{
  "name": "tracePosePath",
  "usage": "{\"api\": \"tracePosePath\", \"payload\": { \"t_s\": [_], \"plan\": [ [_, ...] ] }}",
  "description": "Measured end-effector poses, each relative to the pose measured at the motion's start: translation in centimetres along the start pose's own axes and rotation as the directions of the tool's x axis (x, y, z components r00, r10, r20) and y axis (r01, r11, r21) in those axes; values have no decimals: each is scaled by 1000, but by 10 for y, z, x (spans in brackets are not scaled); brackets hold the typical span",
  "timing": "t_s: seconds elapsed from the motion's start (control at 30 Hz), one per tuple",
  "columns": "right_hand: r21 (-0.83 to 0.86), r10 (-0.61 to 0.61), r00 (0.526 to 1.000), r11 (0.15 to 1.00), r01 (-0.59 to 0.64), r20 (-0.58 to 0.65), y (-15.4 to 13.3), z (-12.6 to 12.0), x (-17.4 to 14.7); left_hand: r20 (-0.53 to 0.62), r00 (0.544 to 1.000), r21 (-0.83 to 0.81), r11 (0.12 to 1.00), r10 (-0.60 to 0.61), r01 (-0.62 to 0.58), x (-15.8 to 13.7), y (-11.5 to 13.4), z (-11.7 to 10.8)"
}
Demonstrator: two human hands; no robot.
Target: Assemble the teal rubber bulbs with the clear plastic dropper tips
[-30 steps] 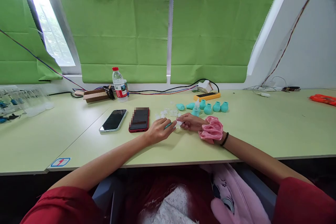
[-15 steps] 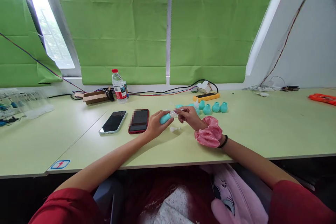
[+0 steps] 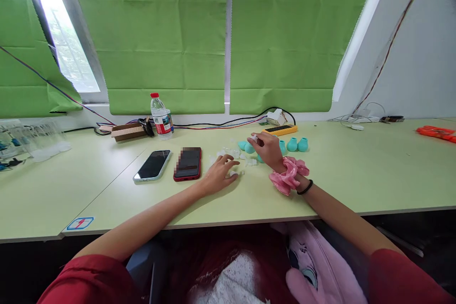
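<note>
My left hand (image 3: 218,174) lies on the pale green table (image 3: 338,175), fingers spread, fingertips touching small clear plastic pieces (image 3: 235,172); it grips nothing. My right hand (image 3: 268,148) is further back among the teal rubber bulbs (image 3: 297,144), pinching a small white piece (image 3: 253,137) at its fingertips. Two more teal bulbs (image 3: 245,146) lie just left of that hand. More clear pieces (image 3: 230,153) are scattered between the hands. A pink scrunchie (image 3: 288,176) and a black band (image 3: 305,187) sit on my right wrist.
Two phones lie left of my hands, one dark (image 3: 153,165), one in a red case (image 3: 188,163). At the back stand a water bottle (image 3: 161,116), a cardboard box (image 3: 128,130), a yellow device (image 3: 280,129) and cables. Clear containers (image 3: 35,137) far left, an orange object (image 3: 438,134) far right.
Both hands were raised together on a teal bulb and clear tip. My left hand has dropped to the table without the bulb; my right hand has moved back to the bulb row.
</note>
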State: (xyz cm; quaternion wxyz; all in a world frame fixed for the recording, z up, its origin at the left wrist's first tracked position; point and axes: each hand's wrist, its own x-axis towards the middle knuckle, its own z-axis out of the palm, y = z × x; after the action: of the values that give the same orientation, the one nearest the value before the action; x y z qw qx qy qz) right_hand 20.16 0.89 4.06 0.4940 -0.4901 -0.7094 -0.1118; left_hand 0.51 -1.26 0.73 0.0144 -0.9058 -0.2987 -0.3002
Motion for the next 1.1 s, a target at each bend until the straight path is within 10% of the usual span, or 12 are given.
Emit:
{"api": "tracePosePath", "payload": {
  "t_s": [1.1],
  "plan": [
    [-292,322,879,930,-223,351,14,18,-1,152,988,21,1000,20,-23,-1,-4,5]
  ]
}}
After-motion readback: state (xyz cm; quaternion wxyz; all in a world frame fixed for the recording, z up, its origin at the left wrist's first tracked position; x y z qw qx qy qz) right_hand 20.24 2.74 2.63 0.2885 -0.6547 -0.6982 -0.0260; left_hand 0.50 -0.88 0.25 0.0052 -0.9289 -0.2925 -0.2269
